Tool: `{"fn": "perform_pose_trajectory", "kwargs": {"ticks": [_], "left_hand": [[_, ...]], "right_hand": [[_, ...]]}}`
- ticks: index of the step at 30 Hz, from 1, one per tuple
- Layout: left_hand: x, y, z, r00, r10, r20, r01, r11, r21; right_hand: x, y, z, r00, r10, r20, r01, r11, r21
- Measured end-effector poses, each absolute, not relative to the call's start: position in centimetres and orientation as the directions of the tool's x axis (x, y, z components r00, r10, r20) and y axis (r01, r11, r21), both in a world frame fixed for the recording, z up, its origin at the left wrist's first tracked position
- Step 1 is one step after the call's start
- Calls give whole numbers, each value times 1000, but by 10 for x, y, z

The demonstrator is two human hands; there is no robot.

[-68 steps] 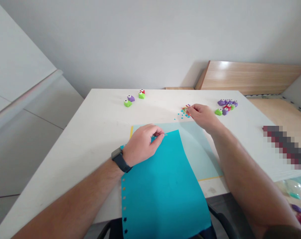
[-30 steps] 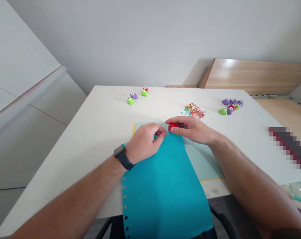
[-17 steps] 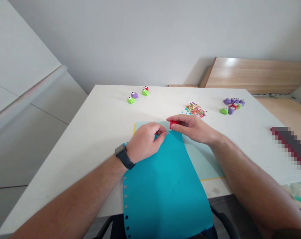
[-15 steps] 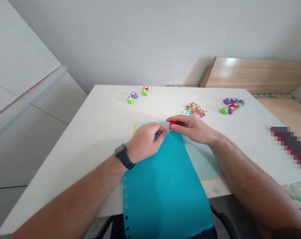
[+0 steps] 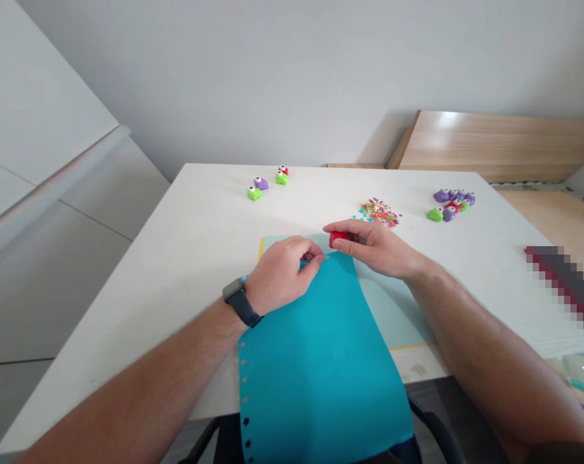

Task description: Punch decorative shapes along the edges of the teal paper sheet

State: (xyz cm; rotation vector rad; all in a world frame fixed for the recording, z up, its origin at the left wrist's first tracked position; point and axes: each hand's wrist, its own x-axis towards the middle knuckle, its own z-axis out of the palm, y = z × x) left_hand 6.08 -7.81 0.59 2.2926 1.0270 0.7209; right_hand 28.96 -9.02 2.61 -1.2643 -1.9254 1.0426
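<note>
A large sheet of blue paper (image 5: 325,361) stretches from the table toward my lap, with small punched shapes, some of them stars, down its left edge. At its far edge my left hand (image 5: 289,270), wearing a dark watch, is closed in a pinch on the paper. My right hand (image 5: 369,248) grips a small red paper punch (image 5: 337,240) between thumb and fingers, right at the far edge near the top right corner. Whether the punch's slot is around the paper cannot be made out. Just beyond that hand lies a pile of colourful paper confetti (image 5: 379,211).
Under the paper lies a pale mat (image 5: 398,316) with a yellow border. Green, purple and red punches with eyes stand in a left group (image 5: 260,185) and a right group (image 5: 450,206). A blurred dark object (image 5: 567,283) is on the right. A wooden panel (image 5: 495,145) leans behind.
My right hand and the red punch have shifted very slightly away from me. My left hand keeps its pinch on the paper.
</note>
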Motion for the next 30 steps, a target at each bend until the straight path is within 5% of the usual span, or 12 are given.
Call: {"fn": "perform_pose_trajectory", "kwargs": {"ticks": [30], "left_hand": [[61, -78, 7, 574, 780, 248, 518, -581, 628]], "right_hand": [[290, -93, 32, -415, 909, 37, 523, 272, -808]]}}
